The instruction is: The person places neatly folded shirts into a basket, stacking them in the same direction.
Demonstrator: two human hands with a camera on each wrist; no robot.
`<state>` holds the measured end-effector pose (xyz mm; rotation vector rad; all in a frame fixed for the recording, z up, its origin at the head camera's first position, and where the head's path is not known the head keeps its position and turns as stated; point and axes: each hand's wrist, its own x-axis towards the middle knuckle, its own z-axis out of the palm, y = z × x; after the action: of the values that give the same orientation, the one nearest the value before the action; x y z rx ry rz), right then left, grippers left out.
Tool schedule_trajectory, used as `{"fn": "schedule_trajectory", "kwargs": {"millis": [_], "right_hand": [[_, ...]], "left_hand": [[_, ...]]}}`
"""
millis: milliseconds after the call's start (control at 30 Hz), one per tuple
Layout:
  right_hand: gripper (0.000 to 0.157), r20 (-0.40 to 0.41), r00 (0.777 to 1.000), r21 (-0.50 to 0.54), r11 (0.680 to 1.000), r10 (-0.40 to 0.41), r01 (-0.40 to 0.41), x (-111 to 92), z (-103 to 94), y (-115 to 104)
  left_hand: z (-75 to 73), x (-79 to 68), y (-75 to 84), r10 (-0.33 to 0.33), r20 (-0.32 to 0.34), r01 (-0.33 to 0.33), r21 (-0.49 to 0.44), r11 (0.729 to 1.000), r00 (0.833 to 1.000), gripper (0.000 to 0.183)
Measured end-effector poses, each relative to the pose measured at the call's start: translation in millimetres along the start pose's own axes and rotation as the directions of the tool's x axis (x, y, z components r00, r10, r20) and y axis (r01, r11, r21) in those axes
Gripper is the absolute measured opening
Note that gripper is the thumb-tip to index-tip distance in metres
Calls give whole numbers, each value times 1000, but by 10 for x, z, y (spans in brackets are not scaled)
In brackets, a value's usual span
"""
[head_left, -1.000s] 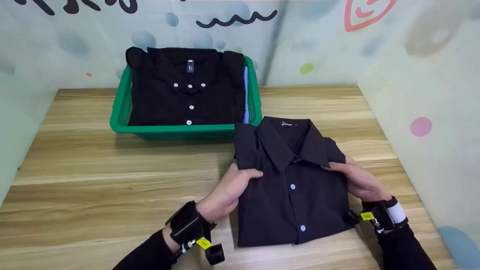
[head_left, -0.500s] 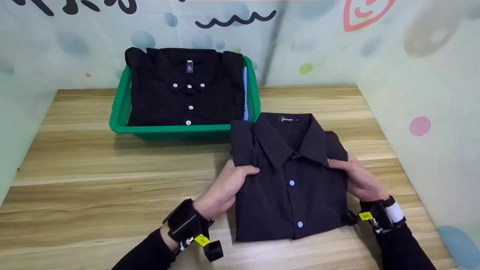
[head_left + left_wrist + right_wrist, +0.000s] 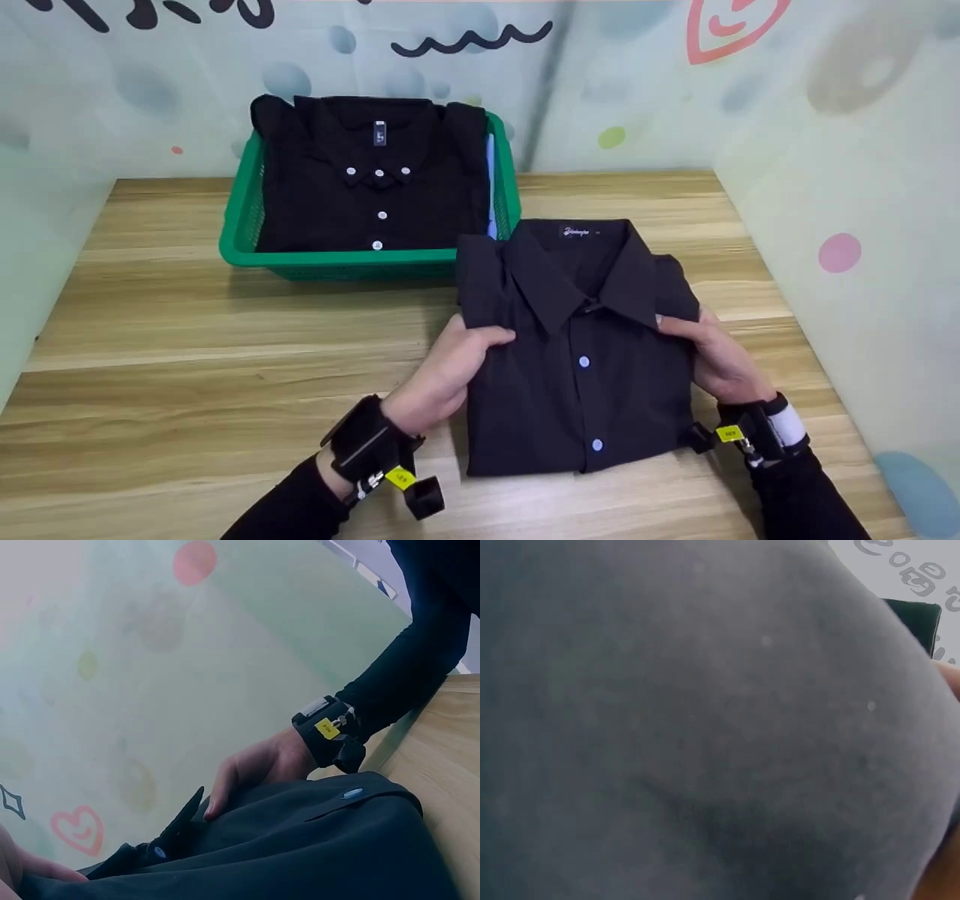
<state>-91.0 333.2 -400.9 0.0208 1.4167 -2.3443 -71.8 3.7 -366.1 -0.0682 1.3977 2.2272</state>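
A folded dark shirt (image 3: 525, 405) with pale buttons and a pointed collar is held between both hands, right of centre in the head view. My left hand (image 3: 442, 371) grips its left side, thumb on top and the other fingers hidden beneath. On the opposite side my right hand (image 3: 727, 360) grips it the same way, its thumb near the collar tip. The left wrist view shows the shirt (image 3: 330, 840) from the side, with the right hand (image 3: 262, 769) across it. Blurred dark cloth (image 3: 705, 727) fills most of the right wrist view.
A green plastic basket (image 3: 352, 259) stands at the back, left of the held shirt. Inside lies another folded black shirt (image 3: 322, 210), with a strip of light blue cloth (image 3: 492, 187) at its right. Printed walls rise behind the wooden table (image 3: 187, 360) and at its sides.
Both hands have moved the held shirt slightly away from the body and a little left, so its upper left corner now overlaps the basket's front right corner more. The basket has stayed put.
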Motion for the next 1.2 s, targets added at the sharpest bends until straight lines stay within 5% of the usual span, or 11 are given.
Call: {"fn": "schedule_trajectory", "kwargs": {"millis": [433,700,1200], "right_hand": [[30,-75,994,6,997,-77,77,-36,10,-17],[31,32,995,101,991,-93,90,-24,-16,-54],[33,-4,993,75,991,-115,115,99,166,-76]], "left_hand": [[10,-5,34,35,-1,-35,1,999,999,31],[-18,4,69,55,15,-55,8,998,998,31],[-245,-15,270,73,-52,-68,92,993,996,31]]}}
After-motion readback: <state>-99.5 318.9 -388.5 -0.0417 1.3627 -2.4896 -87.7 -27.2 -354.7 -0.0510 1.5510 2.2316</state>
